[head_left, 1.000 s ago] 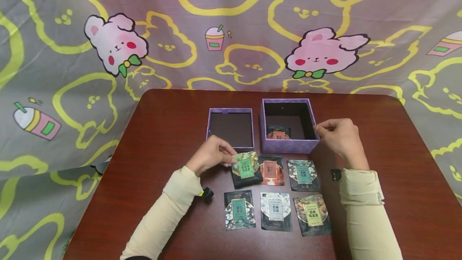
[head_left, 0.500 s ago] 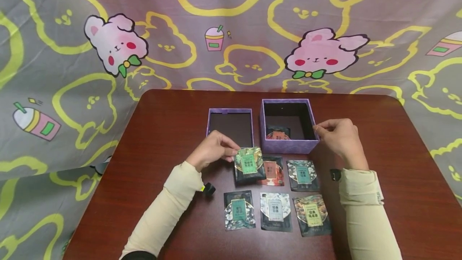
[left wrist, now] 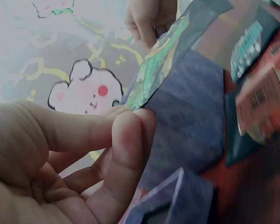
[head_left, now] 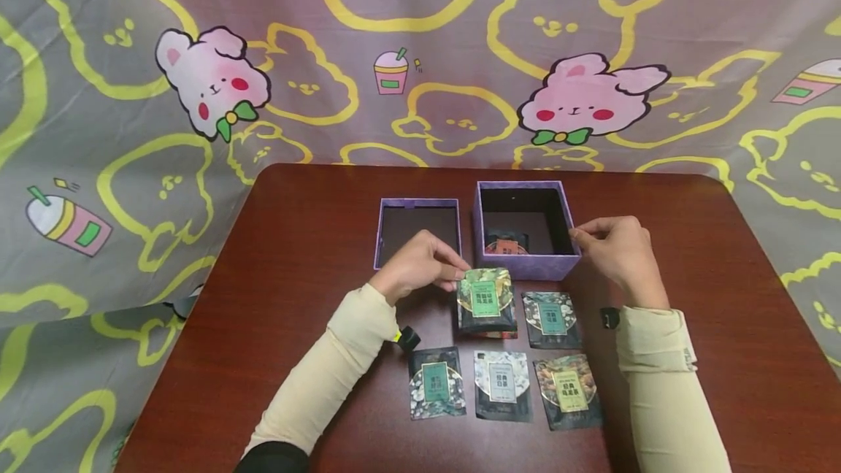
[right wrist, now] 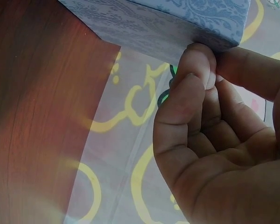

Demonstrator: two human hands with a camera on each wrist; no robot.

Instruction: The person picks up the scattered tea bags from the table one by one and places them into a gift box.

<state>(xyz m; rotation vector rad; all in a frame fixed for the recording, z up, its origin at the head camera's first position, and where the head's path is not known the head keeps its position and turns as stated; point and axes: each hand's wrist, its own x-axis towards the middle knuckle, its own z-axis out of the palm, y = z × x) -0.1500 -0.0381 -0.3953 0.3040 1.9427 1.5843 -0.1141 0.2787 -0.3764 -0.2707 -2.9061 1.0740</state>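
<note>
Pinching green-labelled sachet (head_left: 486,303) by upper left corner: left grip (head_left: 420,266). Sachet raised, to that grip's right; red sachet (left wrist: 263,100) mostly hidden below, head view. Right grip (head_left: 620,252): pinching purple box (head_left: 525,267) at side. Boxed sachet (head_left: 507,246): partly cut off.

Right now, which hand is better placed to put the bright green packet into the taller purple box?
Probably the left hand: it pinches the bright green packet in front of the taller purple box. The right hand holds no packet; its fingertips touch the box's right side.
</note>
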